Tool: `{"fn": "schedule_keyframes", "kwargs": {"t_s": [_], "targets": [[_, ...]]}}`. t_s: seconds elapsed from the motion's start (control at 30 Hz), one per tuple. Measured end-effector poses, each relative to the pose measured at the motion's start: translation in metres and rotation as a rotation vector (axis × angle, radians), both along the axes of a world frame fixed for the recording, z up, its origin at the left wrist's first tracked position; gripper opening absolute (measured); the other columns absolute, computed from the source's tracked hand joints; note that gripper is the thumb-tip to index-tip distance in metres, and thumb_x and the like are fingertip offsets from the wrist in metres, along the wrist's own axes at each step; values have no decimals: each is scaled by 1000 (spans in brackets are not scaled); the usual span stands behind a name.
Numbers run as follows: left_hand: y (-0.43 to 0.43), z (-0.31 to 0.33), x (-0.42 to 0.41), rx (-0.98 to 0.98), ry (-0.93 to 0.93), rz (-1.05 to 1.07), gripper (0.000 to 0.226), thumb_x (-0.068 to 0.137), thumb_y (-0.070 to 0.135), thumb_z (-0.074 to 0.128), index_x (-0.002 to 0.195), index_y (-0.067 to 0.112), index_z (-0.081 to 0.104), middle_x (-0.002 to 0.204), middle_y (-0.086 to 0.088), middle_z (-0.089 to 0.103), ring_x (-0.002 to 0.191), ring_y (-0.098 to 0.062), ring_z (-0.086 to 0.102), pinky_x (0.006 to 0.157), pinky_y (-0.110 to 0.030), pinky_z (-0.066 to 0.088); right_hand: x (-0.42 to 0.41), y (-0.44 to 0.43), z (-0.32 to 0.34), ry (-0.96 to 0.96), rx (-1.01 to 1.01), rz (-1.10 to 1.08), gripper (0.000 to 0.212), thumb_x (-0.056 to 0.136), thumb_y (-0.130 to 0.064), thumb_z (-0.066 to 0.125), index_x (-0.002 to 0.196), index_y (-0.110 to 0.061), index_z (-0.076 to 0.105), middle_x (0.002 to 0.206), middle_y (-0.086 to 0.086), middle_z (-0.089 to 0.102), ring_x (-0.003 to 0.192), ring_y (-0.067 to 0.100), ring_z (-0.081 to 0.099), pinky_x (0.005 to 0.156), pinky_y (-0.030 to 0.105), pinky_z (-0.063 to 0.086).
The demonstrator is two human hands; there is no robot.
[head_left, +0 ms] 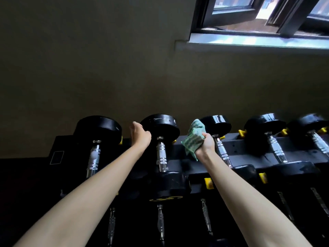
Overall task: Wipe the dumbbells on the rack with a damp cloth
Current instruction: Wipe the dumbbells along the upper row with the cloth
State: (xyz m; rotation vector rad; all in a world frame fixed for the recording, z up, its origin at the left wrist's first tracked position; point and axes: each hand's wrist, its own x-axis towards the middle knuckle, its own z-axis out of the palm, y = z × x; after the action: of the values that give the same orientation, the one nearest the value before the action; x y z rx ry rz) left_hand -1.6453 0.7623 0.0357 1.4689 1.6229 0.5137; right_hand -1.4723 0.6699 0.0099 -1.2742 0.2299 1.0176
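Note:
Several black dumbbells with chrome handles lie in a row on the top tier of a black rack (249, 150). My left hand (139, 135) rests against the left side of the far head of the second dumbbell (161, 127), fingers curved around it. My right hand (206, 144) is closed on a bunched green cloth (194, 136), held between the second dumbbell and the third dumbbell (216, 124). The cloth touches the near edge of the third dumbbell's far head. Whether the left fingers actually grip the head is hidden.
A lower tier holds more dumbbells (161, 221) in deep shadow. Yellow saddle pads (208, 183) mark the rack cradles. A plain wall rises behind the rack, with a dark-framed window (258, 20) at the upper right. The leftmost dumbbell (98, 129) sits near the rack's end.

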Motion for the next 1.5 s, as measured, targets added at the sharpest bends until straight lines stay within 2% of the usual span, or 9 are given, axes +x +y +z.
{"fn": "schedule_keyframes", "kwargs": {"t_s": [0.13, 0.43, 0.6, 0.7, 0.77, 1.03, 1.13, 1.37, 1.5], "targets": [[17, -19, 3, -45, 104, 68, 54, 88, -6, 36, 140, 3, 29, 146, -16, 33, 136, -31, 31, 112, -41, 28, -4, 28, -24, 67, -4, 42, 29, 95, -14, 32, 79, -13, 56, 49, 1, 65, 64, 20, 58, 62, 29, 47], [22, -36, -3, -46, 64, 198, 40, 87, -8, 34, 110, 9, 62, 113, -13, 64, 101, -30, 57, 75, -28, 42, -19, 59, -24, -11, -27, 150, 26, 92, -13, 40, 70, -15, 54, 44, -4, 55, 38, 8, 53, 42, 15, 43], [21, -27, -8, -65, -46, 196, 39, 88, -9, 34, 108, 4, 65, 112, -14, 64, 91, -20, 52, 75, -23, 37, -38, 64, 4, -576, -171, 345, 20, 94, -17, 43, 79, -17, 57, 83, 4, 58, 83, 18, 53, 72, 28, 45], [22, -28, -13, -106, -124, 165, 36, 91, -7, 35, 112, 2, 64, 108, -10, 63, 94, -16, 51, 77, -22, 37, -57, 70, 19, -769, -153, 435, 33, 98, -17, 37, 123, -9, 57, 125, 7, 57, 120, 21, 46, 105, 31, 29], [26, -35, -18, -154, -180, 108, 35, 93, -6, 36, 115, 2, 62, 116, -14, 63, 99, -20, 56, 80, -23, 39, -63, 73, 25, -945, -191, 518, 41, 99, -17, 35, 139, -11, 44, 148, 3, 40, 138, 18, 31, 109, 24, 18], [51, -80, -48, -256, -106, 93, 50, 87, 7, 54, 136, 9, 42, 134, -14, 50, 122, -34, 50, 102, -47, 44, -105, 105, 29, -1579, -160, 985, 44, 96, -22, 31, 117, 1, 62, 132, 16, 56, 130, 24, 43, 110, 24, 14], [39, -50, -58, -233, -72, 142, 42, 90, 4, 45, 132, 6, 44, 132, -16, 49, 119, -34, 50, 99, -47, 46, -113, 110, 42, -1568, -203, 1138, 43, 96, -21, 30, 92, 4, 66, 108, 21, 65, 111, 30, 54, 96, 26, 25], [38, -37, -69, -199, -76, 134, 39, 89, 0, 40, 126, 4, 50, 132, -20, 50, 122, -34, 49, 103, -46, 42, -129, 83, 49, -1440, -290, 1423, 31, 96, -16, 37, 91, 1, 62, 111, 26, 60, 105, 37, 55, 77, 34, 38], [26, -9, -74, -180, -136, 128, 25, 93, -3, 34, 104, 0, 56, 109, -18, 52, 107, -23, 50, 89, -31, 40, -122, 66, 37, -844, -259, 1191, 29, 90, -13, 45, 61, -14, 49, 70, 11, 52, 67, 23, 46, 62, 28, 31]]}}
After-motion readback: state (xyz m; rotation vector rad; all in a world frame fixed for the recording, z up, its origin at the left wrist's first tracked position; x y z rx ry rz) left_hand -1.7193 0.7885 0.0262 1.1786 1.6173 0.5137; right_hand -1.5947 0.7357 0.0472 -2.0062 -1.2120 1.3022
